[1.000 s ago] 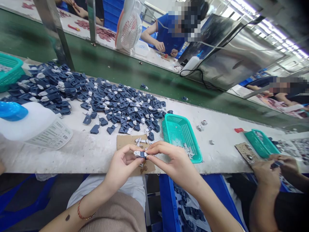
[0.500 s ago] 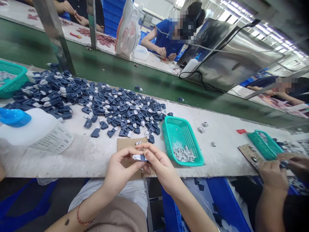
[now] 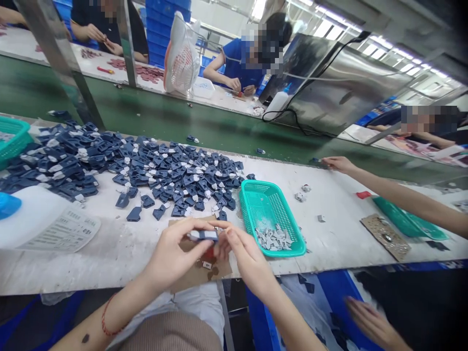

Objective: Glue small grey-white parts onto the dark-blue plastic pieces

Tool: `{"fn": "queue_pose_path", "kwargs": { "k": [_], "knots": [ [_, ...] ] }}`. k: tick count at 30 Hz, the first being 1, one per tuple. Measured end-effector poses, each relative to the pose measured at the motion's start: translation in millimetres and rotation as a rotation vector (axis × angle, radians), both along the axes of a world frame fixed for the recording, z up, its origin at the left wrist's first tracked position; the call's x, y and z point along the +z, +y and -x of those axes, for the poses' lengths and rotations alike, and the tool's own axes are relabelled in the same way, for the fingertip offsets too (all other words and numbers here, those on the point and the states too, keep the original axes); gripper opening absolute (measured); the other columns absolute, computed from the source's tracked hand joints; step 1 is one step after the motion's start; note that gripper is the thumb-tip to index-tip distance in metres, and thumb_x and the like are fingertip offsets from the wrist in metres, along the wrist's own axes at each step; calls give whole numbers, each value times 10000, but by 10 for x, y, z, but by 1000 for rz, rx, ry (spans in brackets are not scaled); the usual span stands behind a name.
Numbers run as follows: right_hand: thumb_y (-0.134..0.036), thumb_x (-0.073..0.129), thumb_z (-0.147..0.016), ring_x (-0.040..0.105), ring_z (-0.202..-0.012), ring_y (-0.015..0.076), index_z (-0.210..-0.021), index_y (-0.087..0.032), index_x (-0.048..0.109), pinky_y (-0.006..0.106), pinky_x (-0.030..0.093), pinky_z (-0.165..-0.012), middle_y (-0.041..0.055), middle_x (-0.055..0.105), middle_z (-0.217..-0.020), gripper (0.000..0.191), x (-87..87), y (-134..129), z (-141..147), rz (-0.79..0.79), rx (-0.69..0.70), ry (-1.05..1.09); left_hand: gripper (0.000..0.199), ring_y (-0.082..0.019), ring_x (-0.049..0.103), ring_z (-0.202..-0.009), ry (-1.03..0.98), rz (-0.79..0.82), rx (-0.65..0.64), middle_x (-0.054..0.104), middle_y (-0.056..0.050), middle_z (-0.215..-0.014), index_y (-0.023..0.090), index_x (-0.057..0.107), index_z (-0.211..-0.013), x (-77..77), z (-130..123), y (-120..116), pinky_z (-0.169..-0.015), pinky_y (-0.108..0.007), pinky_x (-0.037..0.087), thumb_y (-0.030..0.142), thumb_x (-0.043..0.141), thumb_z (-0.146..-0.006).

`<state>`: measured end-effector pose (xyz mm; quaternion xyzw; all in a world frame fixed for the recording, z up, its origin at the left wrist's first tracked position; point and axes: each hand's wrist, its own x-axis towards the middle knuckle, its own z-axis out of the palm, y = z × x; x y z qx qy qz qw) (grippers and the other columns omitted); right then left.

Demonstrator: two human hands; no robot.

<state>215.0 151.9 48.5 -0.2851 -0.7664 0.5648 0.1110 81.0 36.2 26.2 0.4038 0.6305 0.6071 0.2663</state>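
Pinched between the thumb and fingers of my left hand (image 3: 175, 246) is a dark blue part (image 3: 210, 235) with a light grey-white strip along its side. My right hand (image 3: 244, 251) is beside it, fingertips pressed together near the part's right end; whether they hold something is hidden. Below the hands lies a brown cardboard piece (image 3: 183, 279) with a small white piece (image 3: 206, 265) and something red on it. Behind them spreads a big pile of dark blue parts (image 3: 175, 170) with white tips. A green basket (image 3: 270, 187) with small grey pieces stands to the right.
A white bottle with a blue cap (image 3: 47, 219) lies at the left, near another green basket (image 3: 16, 141). Further right are a third green basket (image 3: 405, 222) and a cardboard pad (image 3: 385, 236). A person's arm (image 3: 395, 187) reaches over the green belt (image 3: 146, 109).
The held part is turned, showing more of its light strip, and my right fingertips have shifted off it slightly. The neighbour's hands have separated, one reaching to the belt. The view has shifted.
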Motion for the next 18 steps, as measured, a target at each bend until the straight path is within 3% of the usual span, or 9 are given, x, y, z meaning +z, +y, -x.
{"fn": "queue_pose_path", "kwargs": {
  "k": [3, 6, 9, 12, 15, 18],
  "knots": [
    [-394, 461, -929, 634, -875, 222, -1044, -199, 659, 351, 491, -774, 76, 689, -959, 301, 55, 456, -252, -397, -109, -136, 147, -190, 665, -823, 9, 12, 67, 725, -43, -898, 239, 752, -916, 121, 293, 148, -661, -259, 516, 245, 662, -799],
    [-283, 465, -891, 628, -975, 261, -1022, -198, 664, 389, 497, -793, 97, 686, -1075, 253, 31, 934, -516, -598, -108, -333, 187, -180, 675, -695, 80, 24, 200, 729, -41, -837, 213, 761, -941, 244, 703, 381, -630, -278, 531, 279, 678, -787],
    [-187, 460, -850, 634, -999, 258, -984, -197, 671, 393, 505, -817, 94, 695, -1063, 250, -52, 1237, -666, -601, 81, -434, 229, -178, 688, -672, 159, 20, 328, 738, -52, -864, 160, 752, -964, 304, 1162, 737, -657, -286, 554, 266, 664, -781],
    [-165, 484, -832, 654, -960, 245, -947, -203, 677, 377, 520, -799, 83, 701, -1021, 228, -110, 1350, -690, -579, 235, -430, 283, -182, 691, -752, 281, 172, 418, 744, -57, -899, 141, 730, -1034, 290, 1627, 1148, -710, -271, 553, 255, 602, -808],
    [-197, 515, -842, 664, -912, 241, -885, -218, 681, 369, 530, -775, 76, 699, -976, 172, -114, 1380, -675, -592, 295, -392, 268, -211, 682, -861, 368, 302, 491, 750, -76, -898, 123, 742, -990, 243, 2064, 1482, -789, -283, 530, 227, 635, -767],
    [-260, 525, -873, 669, -867, 236, -848, -235, 677, 352, 540, -728, 69, 695, -935, 156, -111, 1409, -680, -593, 318, -361, 217, -241, 674, -916, 425, 422, 531, 751, -99, -896, 106, 743, -925, 183, 2424, 1672, -843, -320, 506, 189, 670, -738]
  ]
}}
